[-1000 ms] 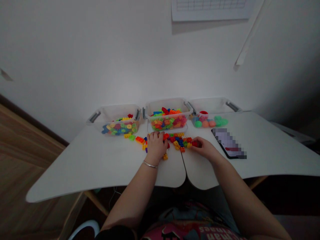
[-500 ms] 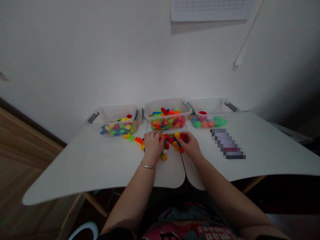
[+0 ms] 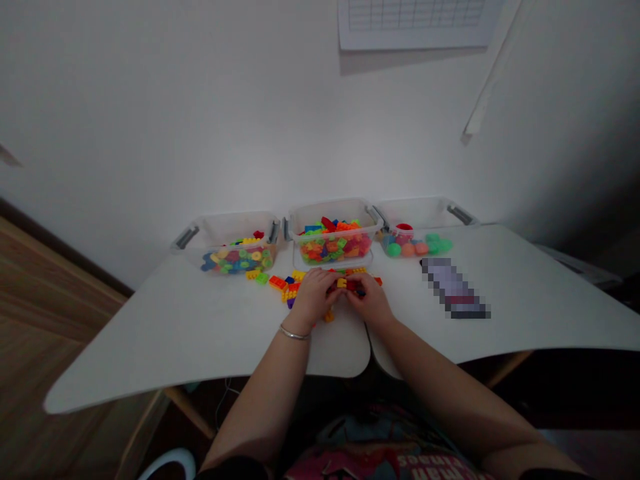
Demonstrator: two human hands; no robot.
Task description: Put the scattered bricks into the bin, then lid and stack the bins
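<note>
Partly hidden, yellow-and-red bricks (image 3: 342, 283) between narrowed fingers (image 3: 353, 300) of left hand (image 3: 316, 293) and right hand (image 3: 374, 301)

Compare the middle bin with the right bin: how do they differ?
The middle bin holds a dense heap of many-coloured pieces; the right bin has a sparser layer, mostly green and orange pieces. The middle bin stands beyond the left hand and right hand; the right bin, at the row's end, stands beyond the phone. Both are clear and open-topped, with grey clips.
</note>
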